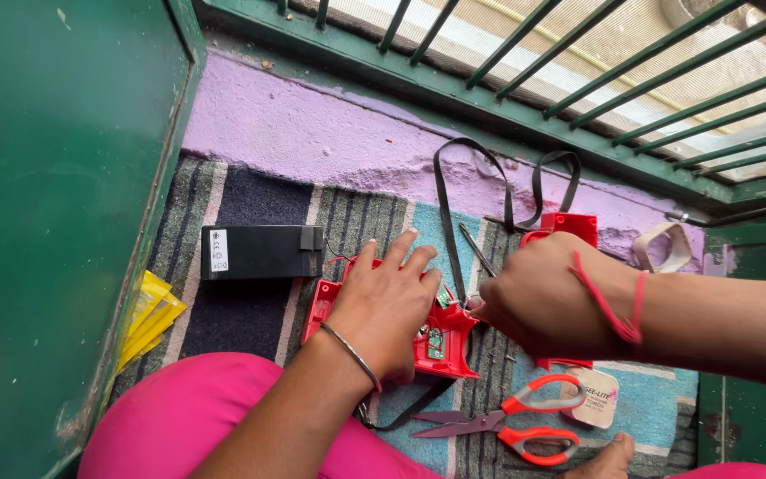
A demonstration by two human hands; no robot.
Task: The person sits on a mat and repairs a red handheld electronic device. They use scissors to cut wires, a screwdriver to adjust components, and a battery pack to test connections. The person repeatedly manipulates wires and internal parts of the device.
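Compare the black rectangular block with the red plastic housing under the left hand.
The black rectangular block is closed, plain and untouched; the red plastic housing lies open, showing a green circuit board. The block lies apart beside the green wall; the housing sits under the left hand. Both rest on the striped mat.

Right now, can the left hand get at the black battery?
Probably yes: the left hand rests on the red casing, the battery lies just beside it, and nothing lies between them.

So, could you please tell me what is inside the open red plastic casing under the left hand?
A small green circuit board and thin wires show inside the red plastic casing; the left hand covers the rest.
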